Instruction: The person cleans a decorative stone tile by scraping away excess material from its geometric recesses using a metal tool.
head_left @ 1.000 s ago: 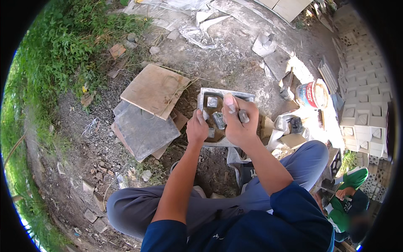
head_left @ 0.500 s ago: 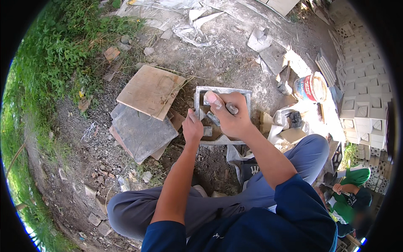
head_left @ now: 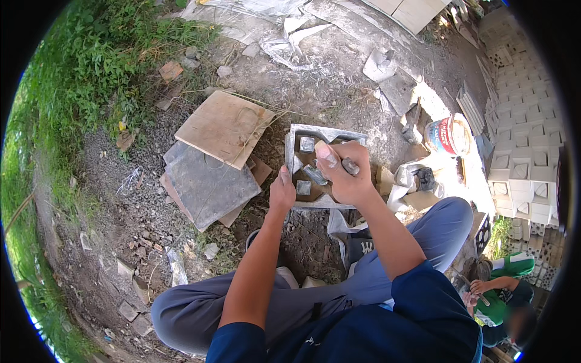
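In front of me on the ground stands a square grey mould (head_left: 358, 137) with raised blocks and diagonal pieces inside it. My right hand (head_left: 350, 176) is closed round a short, dusty grey bar (head_left: 314, 175) over the middle of the mould. One end of the bar reaches down among the blocks, and the other pokes out of my fist. At the mould's left side, my left hand (head_left: 282, 192) grips the rim, thumb upward. Its other fingers are mostly hidden. Under my right hand, part of the mould's inside is covered.
Left of the mould lie stacked boards, a wooden one (head_left: 225, 128) over a grey one (head_left: 212, 181). A paint bucket (head_left: 448, 136) and a sack (head_left: 404, 184) stand at right. Pale hollow blocks (head_left: 520, 157) are stacked far right, near another person (head_left: 502, 290). Plants (head_left: 78, 78) grow at left.
My right hand and the bar have shifted slightly right and down, uncovering more blocks in the mould. My left hand stays at the rim. The whole view has turned a little.
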`<state>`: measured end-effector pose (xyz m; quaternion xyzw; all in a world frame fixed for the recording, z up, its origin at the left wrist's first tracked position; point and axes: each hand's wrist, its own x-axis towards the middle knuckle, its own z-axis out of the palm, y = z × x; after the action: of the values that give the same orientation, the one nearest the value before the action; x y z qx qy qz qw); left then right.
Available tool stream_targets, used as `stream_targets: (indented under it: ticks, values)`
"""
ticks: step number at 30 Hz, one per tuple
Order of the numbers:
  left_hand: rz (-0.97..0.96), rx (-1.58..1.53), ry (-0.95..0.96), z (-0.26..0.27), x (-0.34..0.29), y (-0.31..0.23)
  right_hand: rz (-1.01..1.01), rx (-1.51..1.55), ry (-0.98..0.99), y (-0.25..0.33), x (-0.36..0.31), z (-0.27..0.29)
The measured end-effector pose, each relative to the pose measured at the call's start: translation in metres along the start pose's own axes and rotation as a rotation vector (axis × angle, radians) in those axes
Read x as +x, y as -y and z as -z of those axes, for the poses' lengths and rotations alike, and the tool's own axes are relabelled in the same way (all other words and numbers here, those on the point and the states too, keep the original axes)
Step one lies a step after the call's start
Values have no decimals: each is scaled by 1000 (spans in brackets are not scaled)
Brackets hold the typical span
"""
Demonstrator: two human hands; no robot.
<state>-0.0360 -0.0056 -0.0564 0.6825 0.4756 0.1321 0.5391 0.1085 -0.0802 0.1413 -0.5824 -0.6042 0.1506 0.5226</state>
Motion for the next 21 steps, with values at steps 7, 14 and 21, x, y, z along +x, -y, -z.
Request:
stream_targets:
  ticks: [7,14,21]
  values:
    - [-55,71,-130,0,-6,-19,-200,154,-153,29,11,-11]
    - [-106,185,-243,-2,-12,-30,-158,184,-177,20,22,-9]
    - [-101,206,-247,-4,-9,-29,-215,283,-26,-2,21,-2]
